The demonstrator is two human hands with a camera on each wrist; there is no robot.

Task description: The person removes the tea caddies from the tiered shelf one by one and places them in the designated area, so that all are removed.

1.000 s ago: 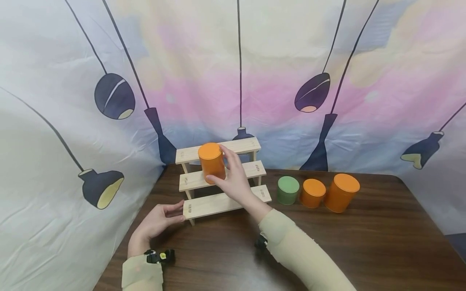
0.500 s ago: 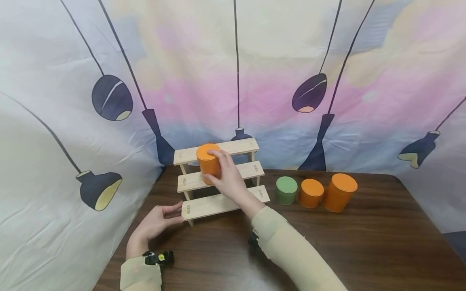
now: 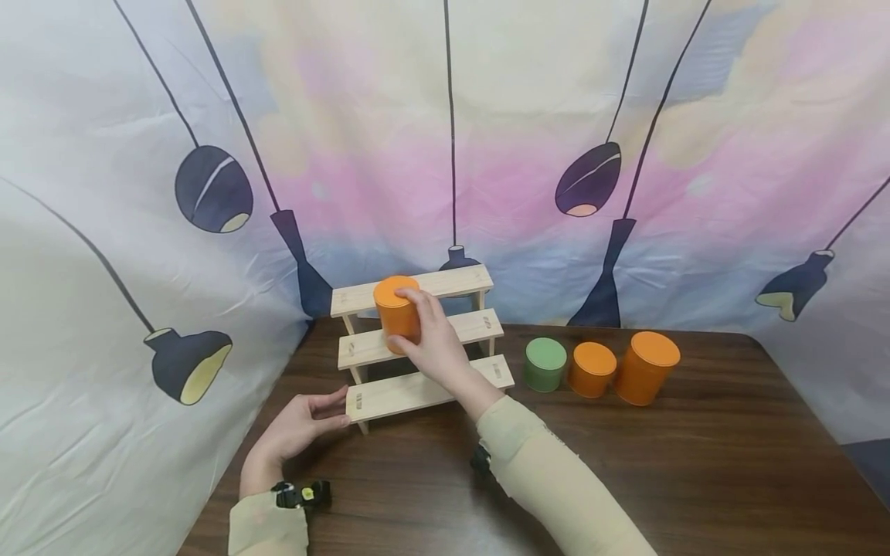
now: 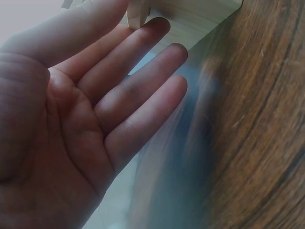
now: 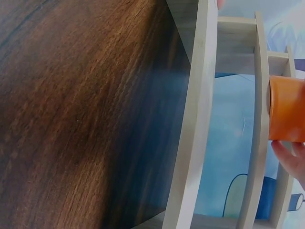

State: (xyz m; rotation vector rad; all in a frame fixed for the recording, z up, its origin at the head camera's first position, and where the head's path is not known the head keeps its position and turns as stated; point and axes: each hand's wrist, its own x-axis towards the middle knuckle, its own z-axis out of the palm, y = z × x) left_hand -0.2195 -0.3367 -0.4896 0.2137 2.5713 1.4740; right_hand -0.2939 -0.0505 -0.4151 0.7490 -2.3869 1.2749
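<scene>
A three-tier wooden display stand (image 3: 417,392) rests on the table. My right hand (image 3: 438,347) holds a tall orange tin (image 3: 398,310) from its right side, with the thumb at the front and the fingers by the lid. The tin stands upright on the middle tier, left of its centre; in the right wrist view the orange tin (image 5: 287,109) meets that tier's board. At the left end of the bottom tier my left hand (image 3: 299,425) grips the board between thumb and fingers. In the left wrist view the other fingers of the left hand (image 4: 95,105) stretch out below the stand.
Right of the stand, a short green tin (image 3: 545,365), a short orange tin (image 3: 592,371) and a tall orange tin (image 3: 648,369) line up on the dark wooden table (image 3: 626,463). A printed cloth backdrop (image 3: 528,193) hangs close behind the table and along its left side.
The right hand has shifted slightly left with the tall orange tin and lowered it a little onto the middle tier; its fingers now lie over the lid's edge. The left hand stays put.
</scene>
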